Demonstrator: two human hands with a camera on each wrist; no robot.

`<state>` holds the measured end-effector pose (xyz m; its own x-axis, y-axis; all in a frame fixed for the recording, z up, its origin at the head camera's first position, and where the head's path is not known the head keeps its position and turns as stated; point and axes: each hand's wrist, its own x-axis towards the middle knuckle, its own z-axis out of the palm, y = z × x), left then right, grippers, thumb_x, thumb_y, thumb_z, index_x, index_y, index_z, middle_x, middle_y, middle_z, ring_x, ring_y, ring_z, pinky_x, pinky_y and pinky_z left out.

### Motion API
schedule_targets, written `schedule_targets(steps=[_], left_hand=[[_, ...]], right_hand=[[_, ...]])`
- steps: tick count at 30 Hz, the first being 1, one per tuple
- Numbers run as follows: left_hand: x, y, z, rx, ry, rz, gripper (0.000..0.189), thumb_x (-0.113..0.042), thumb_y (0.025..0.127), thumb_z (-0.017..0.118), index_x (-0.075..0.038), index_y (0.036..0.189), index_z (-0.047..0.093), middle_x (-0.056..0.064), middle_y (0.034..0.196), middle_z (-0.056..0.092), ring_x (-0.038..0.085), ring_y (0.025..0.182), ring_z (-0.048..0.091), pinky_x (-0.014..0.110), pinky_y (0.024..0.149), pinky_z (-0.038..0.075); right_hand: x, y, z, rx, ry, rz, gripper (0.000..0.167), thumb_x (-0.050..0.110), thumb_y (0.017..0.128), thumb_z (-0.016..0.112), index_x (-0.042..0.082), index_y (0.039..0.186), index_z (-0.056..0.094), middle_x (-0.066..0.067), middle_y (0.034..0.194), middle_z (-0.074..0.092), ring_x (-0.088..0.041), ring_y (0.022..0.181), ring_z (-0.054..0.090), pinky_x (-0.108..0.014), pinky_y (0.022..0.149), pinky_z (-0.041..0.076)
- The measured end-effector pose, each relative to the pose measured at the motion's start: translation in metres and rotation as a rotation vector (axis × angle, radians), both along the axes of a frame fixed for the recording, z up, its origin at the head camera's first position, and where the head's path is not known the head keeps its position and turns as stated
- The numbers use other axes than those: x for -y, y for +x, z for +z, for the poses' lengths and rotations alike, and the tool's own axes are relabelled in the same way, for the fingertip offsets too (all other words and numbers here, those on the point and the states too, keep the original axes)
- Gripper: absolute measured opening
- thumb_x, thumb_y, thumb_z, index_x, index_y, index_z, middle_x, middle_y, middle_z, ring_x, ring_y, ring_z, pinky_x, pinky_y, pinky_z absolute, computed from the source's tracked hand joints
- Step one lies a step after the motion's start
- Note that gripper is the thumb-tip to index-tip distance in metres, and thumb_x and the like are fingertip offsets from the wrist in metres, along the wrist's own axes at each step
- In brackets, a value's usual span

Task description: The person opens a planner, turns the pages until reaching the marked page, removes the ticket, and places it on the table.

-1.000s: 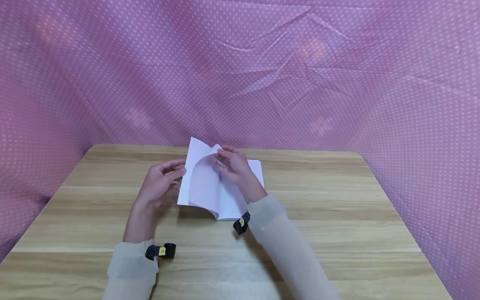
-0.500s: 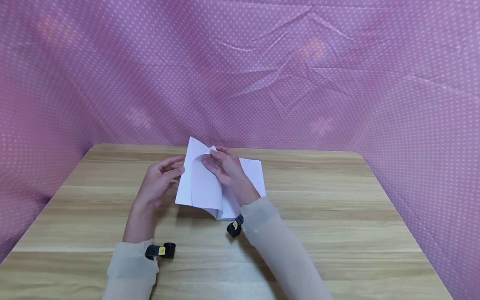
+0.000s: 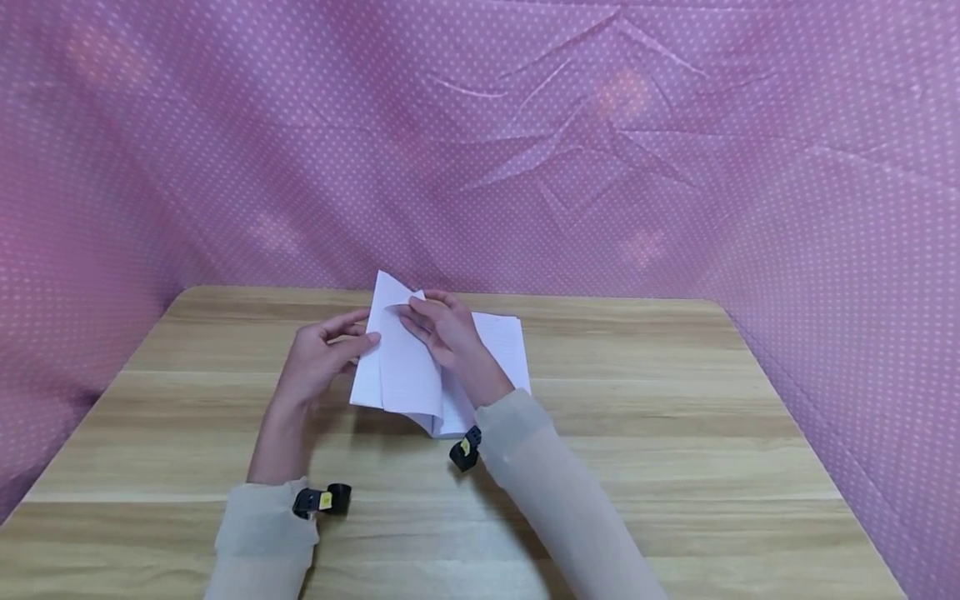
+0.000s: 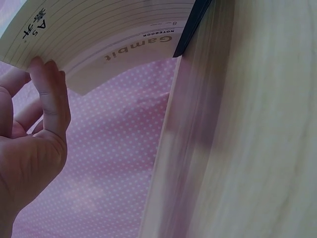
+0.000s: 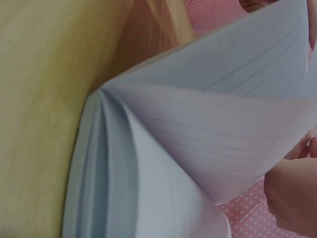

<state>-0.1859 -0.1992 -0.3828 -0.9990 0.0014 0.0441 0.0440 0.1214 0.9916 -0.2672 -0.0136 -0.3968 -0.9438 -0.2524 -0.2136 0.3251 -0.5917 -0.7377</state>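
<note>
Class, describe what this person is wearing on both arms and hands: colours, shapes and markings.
The left hand and right hand are bare, without gloves. The left sleeve and right sleeve are long, plain and light beige, with broad cuffs. Each wrist carries a small black camera marked with a yellow label.

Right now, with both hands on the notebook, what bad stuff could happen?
The bent page might crease or tear, since the right hand pinches it near its top.

The raised left side of the notebook could flop down if the left hand loses its edge.

The pages might get mixed up, because several are fanned apart near the spine.
</note>
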Motion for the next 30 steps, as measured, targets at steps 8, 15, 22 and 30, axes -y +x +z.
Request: schedule_targets(steps=[8, 15, 22, 30], left_hand=[[0.0000, 0.0005, -0.0031, -0.027, -0.052, 0.029, 0.050, -0.009, 0.093, 0.072, 0.002, 0.139, 0.058, 0.005, 0.100, 0.066, 0.011, 0.076, 0.071, 0.032, 0.067, 0.063], [0.0001, 0.0014, -0.0031, -0.027, -0.077, 0.035, 0.048, -0.010, 0.094, 0.071, 0.000, 0.139, 0.060, 0.010, 0.104, 0.065, 0.011, 0.077, 0.071, 0.033, 0.068, 0.063], [0.0005, -0.0011, 0.0003, -0.031, -0.055, 0.012, 0.049, -0.014, 0.094, 0.073, 0.000, 0.140, 0.059, 0.009, 0.105, 0.064, 0.012, 0.075, 0.071, 0.030, 0.066, 0.062], [-0.0015, -0.0014, 0.0025, -0.012, -0.027, 0.013, 0.054, -0.016, 0.092, 0.077, 0.001, 0.139, 0.059, 0.007, 0.104, 0.064, 0.012, 0.077, 0.072, 0.030, 0.066, 0.062]], right_hand=[[0.0023, 0.0005, 0.0013, 0.008, 0.040, -0.004, 0.036, -0.004, 0.095, 0.067, 0.001, 0.127, 0.052, -0.012, 0.096, 0.072, -0.019, 0.083, 0.072, -0.038, 0.093, 0.058], [0.0030, -0.0003, 0.0007, 0.003, 0.065, -0.011, 0.049, -0.002, 0.094, 0.068, -0.004, 0.138, 0.047, -0.011, 0.095, 0.072, -0.019, 0.084, 0.072, -0.037, 0.092, 0.058], [0.0037, -0.0022, 0.0049, 0.000, 0.080, 0.002, 0.043, 0.000, 0.095, 0.069, -0.001, 0.134, 0.052, -0.011, 0.098, 0.071, -0.020, 0.086, 0.072, -0.035, 0.091, 0.059], [0.0090, -0.0051, 0.0058, -0.012, 0.037, -0.018, 0.047, -0.004, 0.094, 0.068, -0.005, 0.137, 0.048, -0.009, 0.093, 0.071, -0.018, 0.082, 0.070, -0.036, 0.093, 0.058]])
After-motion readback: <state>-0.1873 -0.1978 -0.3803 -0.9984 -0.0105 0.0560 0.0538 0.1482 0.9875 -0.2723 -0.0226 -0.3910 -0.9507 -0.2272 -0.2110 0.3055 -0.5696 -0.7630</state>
